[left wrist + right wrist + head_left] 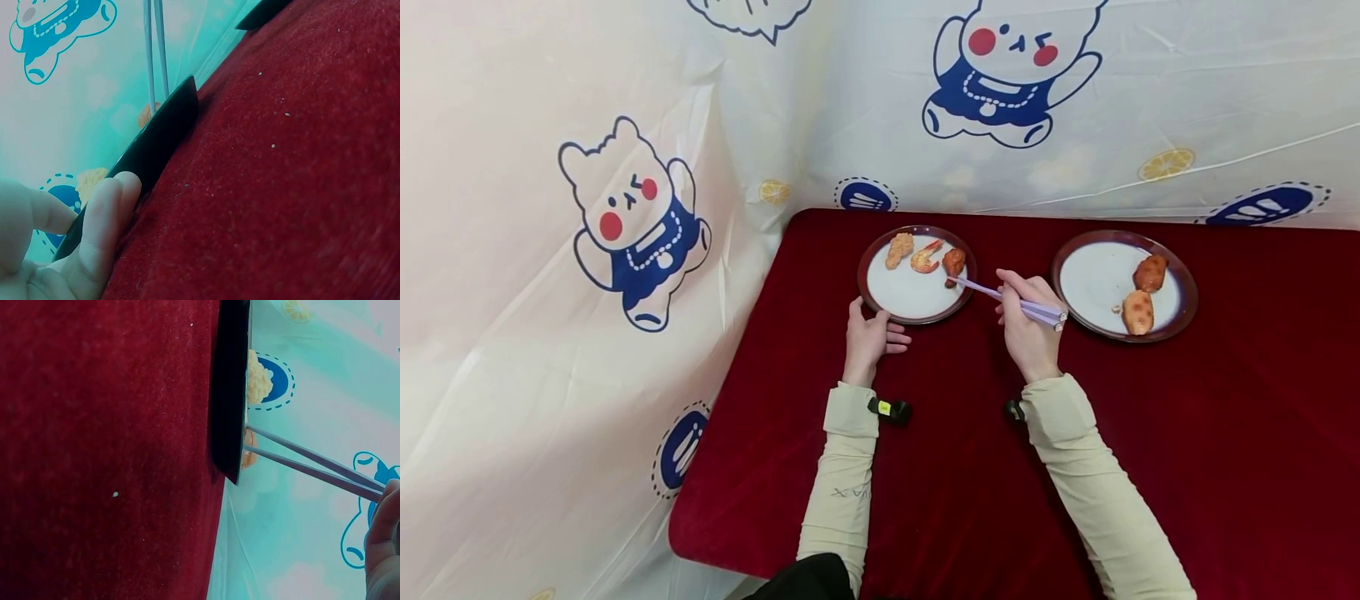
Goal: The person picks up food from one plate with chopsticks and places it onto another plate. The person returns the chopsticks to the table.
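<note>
My right hand [1030, 327] grips a pair of lilac chopsticks [1000, 295]. Their tips reach over the left plate [898, 306], close to the lower end of a small reddish-brown drumstick [954, 262]; whether they touch it I cannot tell. A shrimp [927, 257] and a pale fried chicken piece [899, 249] lie beside it on the same plate. My left hand [868, 337] pinches this plate's near rim. In the left wrist view its thumb is above the rim and its fingers [106, 215] lie against the dark underside.
Another brown-rimmed plate [1093, 297] stands to the right, holding two browned food pieces [1138, 312]. Dark red cloth [955, 492] covers the table, whose left edge runs near my left arm. A printed white curtain [820, 100] hangs behind and at the left.
</note>
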The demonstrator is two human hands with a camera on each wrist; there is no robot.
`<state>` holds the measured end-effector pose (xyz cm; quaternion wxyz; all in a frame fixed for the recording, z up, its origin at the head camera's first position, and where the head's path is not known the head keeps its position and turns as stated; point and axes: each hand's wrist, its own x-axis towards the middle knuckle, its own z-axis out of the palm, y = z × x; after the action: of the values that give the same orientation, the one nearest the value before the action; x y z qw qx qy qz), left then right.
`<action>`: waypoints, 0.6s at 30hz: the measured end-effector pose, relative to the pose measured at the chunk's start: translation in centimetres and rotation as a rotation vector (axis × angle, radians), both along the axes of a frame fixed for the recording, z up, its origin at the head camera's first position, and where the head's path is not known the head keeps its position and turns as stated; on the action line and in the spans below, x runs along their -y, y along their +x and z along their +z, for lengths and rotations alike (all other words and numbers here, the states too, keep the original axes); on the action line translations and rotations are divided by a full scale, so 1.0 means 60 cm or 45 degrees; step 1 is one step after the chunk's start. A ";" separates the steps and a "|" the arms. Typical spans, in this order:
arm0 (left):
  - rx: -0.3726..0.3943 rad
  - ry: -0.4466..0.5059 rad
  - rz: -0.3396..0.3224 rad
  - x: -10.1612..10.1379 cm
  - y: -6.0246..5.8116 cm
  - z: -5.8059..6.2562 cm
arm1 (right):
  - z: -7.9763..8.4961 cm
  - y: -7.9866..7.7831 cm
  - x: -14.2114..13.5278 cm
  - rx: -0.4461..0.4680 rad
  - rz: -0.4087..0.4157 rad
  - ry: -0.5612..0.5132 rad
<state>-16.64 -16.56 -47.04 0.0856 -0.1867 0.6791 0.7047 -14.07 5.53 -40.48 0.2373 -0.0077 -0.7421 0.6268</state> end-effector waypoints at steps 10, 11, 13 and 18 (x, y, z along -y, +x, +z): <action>-0.043 -0.036 0.047 -0.003 -0.005 -0.022 | 0.000 -0.001 -0.001 0.016 -0.005 -0.015; -0.046 -0.039 0.050 -0.003 -0.005 -0.022 | -0.001 -0.001 -0.002 0.013 -0.006 -0.016; -0.051 -0.045 0.054 -0.004 -0.004 -0.023 | -0.002 -0.001 -0.002 0.004 -0.013 -0.031; -0.026 -0.034 0.035 -0.003 -0.003 -0.014 | -0.008 -0.003 -0.008 -0.019 -0.033 -0.091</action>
<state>-16.79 -16.39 -47.87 0.0664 -0.1899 0.6866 0.6986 -14.25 6.02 -40.96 0.2503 -0.0211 -0.7174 0.6498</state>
